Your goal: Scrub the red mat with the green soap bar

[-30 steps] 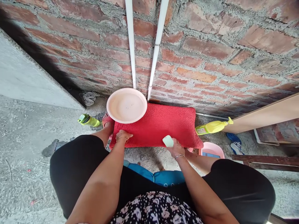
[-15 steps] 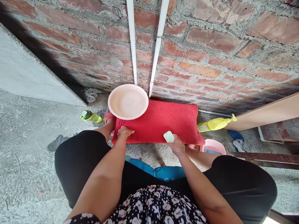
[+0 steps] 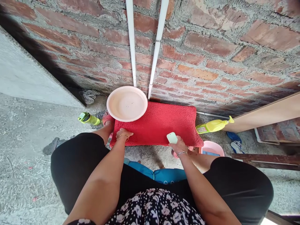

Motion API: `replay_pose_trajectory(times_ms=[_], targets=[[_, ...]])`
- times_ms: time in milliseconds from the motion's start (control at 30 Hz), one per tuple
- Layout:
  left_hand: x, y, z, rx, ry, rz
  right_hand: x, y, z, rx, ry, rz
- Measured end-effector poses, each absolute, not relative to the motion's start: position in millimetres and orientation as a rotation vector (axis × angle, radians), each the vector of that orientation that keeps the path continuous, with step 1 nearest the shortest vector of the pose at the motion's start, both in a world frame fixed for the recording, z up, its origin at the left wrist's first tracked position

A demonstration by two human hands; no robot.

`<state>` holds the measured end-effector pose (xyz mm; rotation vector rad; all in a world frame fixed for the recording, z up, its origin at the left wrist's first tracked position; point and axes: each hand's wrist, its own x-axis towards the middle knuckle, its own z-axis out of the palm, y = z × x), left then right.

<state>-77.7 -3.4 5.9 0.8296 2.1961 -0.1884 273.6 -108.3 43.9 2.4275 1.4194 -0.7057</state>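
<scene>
A red textured mat [image 3: 164, 122] lies across a low support between my feet, its near edge toward me. My left hand [image 3: 124, 133] rests on the mat's near left part, thumb stretched out to the right, holding nothing that I can see. My right hand [image 3: 179, 145] is closed around a small pale green, flat piece with rounded corners [image 3: 172, 137], over the near right part of the mat; its underside is hidden. A round pale pink basin [image 3: 127, 104] sits on the mat's far left corner.
A yellow spray bottle [image 3: 214, 126] lies to the right, near a pink tub [image 3: 212, 147] and blue slippers [image 3: 235, 142]. A green bottle [image 3: 89, 119] lies at left. Behind stands a brick wall [image 3: 199, 56] with two white pipes [image 3: 155, 56].
My right hand has shifted slightly right over the mat with the pale green piece. My left hand stays on the mat. The whole view has moved a little.
</scene>
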Motion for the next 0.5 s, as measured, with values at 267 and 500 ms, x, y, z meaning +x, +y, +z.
replay_pose_trajectory(times_ms=[267, 500], targets=[[-79, -2, 1, 0.855, 2.195, -0.232, 306, -116, 44, 2.630, 1.209, -0.754], [-79, -1, 3, 0.811, 2.205, -0.203, 310, -114, 47, 2.703, 1.148, -0.749]])
